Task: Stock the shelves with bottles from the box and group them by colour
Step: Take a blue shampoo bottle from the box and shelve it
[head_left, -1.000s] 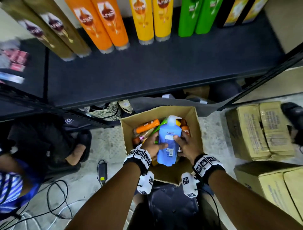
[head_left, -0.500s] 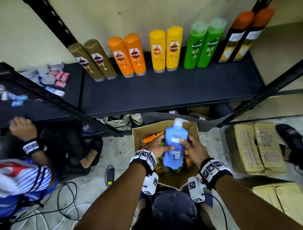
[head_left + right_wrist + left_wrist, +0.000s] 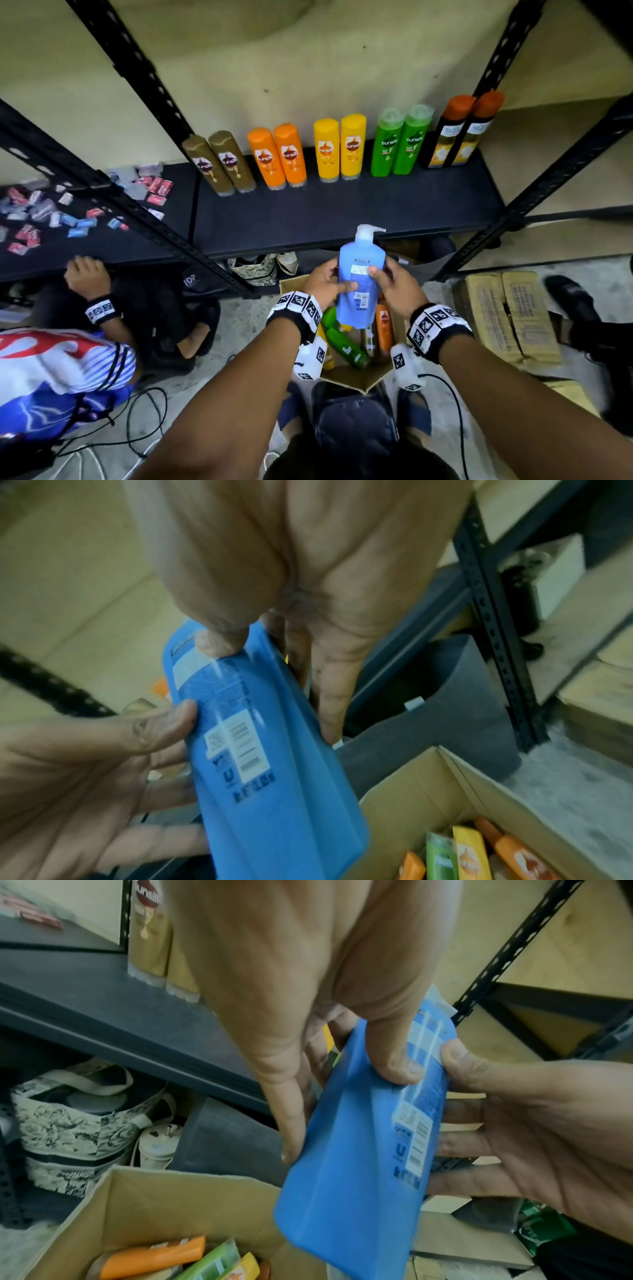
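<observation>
A blue pump bottle [image 3: 359, 281] [image 3: 359, 1164] [image 3: 270, 764] with a white pump is held upright above the cardboard box [image 3: 356, 378], just in front of the shelf edge. My left hand [image 3: 323, 284] [image 3: 308, 1042] grips its left side, thumb across the label. My right hand [image 3: 399, 287] [image 3: 274, 601] grips its right side. The box [image 3: 164, 1199] [image 3: 455, 785] still holds orange, green and yellow bottles. On the dark shelf [image 3: 342, 209] stand pairs of gold [image 3: 219, 164], orange [image 3: 277, 157], yellow [image 3: 339, 147], green [image 3: 400, 144] and dark orange-capped bottles [image 3: 459, 133].
Another person [image 3: 51, 370] crouches at the left, a hand [image 3: 85, 274] on the neighbouring shelf strewn with small sachets [image 3: 44, 212]. Closed cartons [image 3: 507, 315] sit on the floor at the right. Bags and shoes [image 3: 85, 1118] lie under the shelf. Cables [image 3: 113, 428] trail on the floor.
Both hands have lifted the blue bottle out of the box up towards the shelf edge. The head view has tilted up, showing more of the shelf and wall.
</observation>
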